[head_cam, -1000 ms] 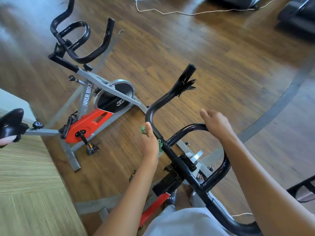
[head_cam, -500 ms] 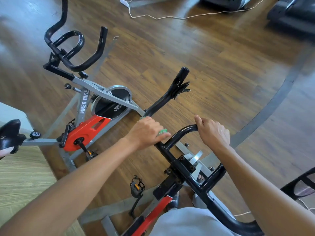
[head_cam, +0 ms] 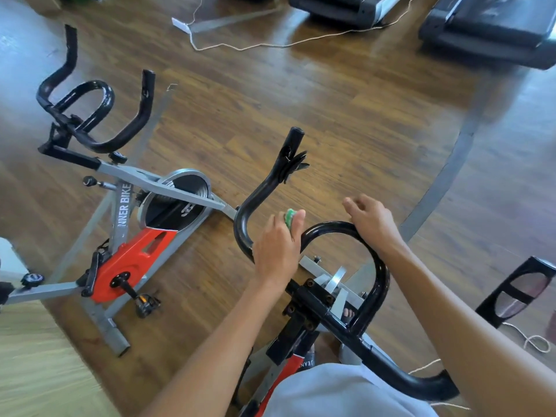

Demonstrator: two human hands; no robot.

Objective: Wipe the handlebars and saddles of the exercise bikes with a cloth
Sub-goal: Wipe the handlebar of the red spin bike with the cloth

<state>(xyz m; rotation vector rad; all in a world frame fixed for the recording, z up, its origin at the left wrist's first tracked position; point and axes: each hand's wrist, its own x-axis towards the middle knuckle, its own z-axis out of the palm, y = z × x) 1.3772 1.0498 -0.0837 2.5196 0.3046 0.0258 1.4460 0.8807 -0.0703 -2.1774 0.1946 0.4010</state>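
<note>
The black handlebar (head_cam: 261,191) of the near exercise bike fills the lower middle of the head view, with a left horn rising away and a central loop (head_cam: 379,276). My left hand (head_cam: 278,251) lies over the bar where the horn meets the loop. It pinches a small green cloth (head_cam: 289,217) at the fingertips. My right hand (head_cam: 373,221) rests on top of the loop with its fingers stretched forward and loose. A second bike with a red housing (head_cam: 129,266) stands to the left, its black handlebar (head_cam: 100,96) free of both hands.
Dark treadmills (head_cam: 484,28) stand at the far right on the wooden floor. A white cord (head_cam: 270,45) trails across the floor at the top. A black frame piece (head_cam: 517,291) sits at the right edge. A light wooden surface (head_cam: 36,371) borders the lower left.
My left hand slid with the cloth from the horn's bend toward the loop's left root. My right hand's fingers loosened from their grip on the loop.
</note>
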